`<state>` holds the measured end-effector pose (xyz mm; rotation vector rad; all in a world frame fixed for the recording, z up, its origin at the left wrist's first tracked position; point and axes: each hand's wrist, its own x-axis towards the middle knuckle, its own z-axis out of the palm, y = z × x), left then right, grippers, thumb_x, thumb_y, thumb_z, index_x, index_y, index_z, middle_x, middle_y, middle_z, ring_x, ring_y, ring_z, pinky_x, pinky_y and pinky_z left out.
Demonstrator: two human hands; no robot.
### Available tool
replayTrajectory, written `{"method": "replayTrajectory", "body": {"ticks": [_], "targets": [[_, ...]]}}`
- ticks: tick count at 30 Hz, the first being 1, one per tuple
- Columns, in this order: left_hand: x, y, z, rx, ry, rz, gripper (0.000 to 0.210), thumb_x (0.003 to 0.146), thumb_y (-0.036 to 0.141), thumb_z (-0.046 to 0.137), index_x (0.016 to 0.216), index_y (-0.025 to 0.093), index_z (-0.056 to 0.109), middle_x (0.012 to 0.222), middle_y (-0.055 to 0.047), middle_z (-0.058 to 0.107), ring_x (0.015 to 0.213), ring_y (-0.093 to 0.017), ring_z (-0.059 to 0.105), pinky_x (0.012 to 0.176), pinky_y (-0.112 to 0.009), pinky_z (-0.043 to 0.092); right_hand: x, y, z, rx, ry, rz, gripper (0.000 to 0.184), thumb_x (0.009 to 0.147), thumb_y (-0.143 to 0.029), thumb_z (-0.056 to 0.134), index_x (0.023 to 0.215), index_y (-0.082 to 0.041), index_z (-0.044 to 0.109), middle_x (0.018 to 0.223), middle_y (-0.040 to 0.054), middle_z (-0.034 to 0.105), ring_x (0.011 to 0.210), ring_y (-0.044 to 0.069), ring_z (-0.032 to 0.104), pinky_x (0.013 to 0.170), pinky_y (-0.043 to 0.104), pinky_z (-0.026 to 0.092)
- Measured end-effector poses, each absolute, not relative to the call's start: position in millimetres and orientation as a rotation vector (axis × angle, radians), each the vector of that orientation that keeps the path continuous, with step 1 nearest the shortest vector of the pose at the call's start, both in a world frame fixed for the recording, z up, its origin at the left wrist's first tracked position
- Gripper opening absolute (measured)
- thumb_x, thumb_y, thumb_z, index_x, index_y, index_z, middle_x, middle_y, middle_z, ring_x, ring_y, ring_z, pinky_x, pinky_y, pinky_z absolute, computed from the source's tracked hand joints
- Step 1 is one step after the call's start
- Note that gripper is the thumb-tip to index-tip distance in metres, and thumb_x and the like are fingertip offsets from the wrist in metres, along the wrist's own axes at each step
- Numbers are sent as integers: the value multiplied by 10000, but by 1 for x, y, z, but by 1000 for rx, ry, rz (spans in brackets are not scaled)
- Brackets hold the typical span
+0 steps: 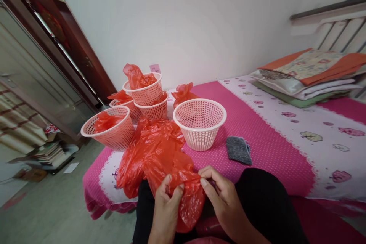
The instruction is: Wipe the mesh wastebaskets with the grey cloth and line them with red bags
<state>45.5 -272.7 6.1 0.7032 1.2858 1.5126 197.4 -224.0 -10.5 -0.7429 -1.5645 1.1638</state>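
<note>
Both hands work low over the lap: the left hand and right hand each pinch the crumpled red plastic bag with fingers closed on its near edge. Just beyond stands an empty pink basket; left of it, baskets holding red bags. A grey cloth lies right on the bed.

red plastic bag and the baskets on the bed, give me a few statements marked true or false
1. Both hands pinch the red plastic bag. True: the left hand and right hand grip it at its edge.
2. The nearest basket holds a red bag. False: it is empty.
3. The tilted basket on the left has red plastic inside. True.
4. A grey cloth lies inside a basket. False: it lies on the pink bedspread, right of the nearest basket.
5. Folded bedding is stacked at the far right. True.
</note>
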Motion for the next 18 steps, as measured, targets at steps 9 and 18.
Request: {"method": "replayTrajectory", "body": {"ticks": [9, 18], "targets": [[45, -271, 4, 819, 1303, 1413, 576, 626, 397, 961, 1102, 149, 753, 1067, -134, 824, 945, -301, 766, 902, -409, 609, 195, -222, -15, -780, -1483, 1191, 280, 1054, -420, 520, 918, -211, 648, 827, 5, 653, 740, 157, 626, 691, 236, 510], [41, -276, -2, 661, 1331, 1579, 542, 748, 475, 883, 1177, 180, 733, 1067, -92, 814, 870, -251, 773, 820, -357, 622, 194, -222, -18, -851, -1458, 1037, 204, 1013, -386, 577, 907, -216, 618, 808, -14, 615, 687, 132, 585, 647, 225, 491]]}}
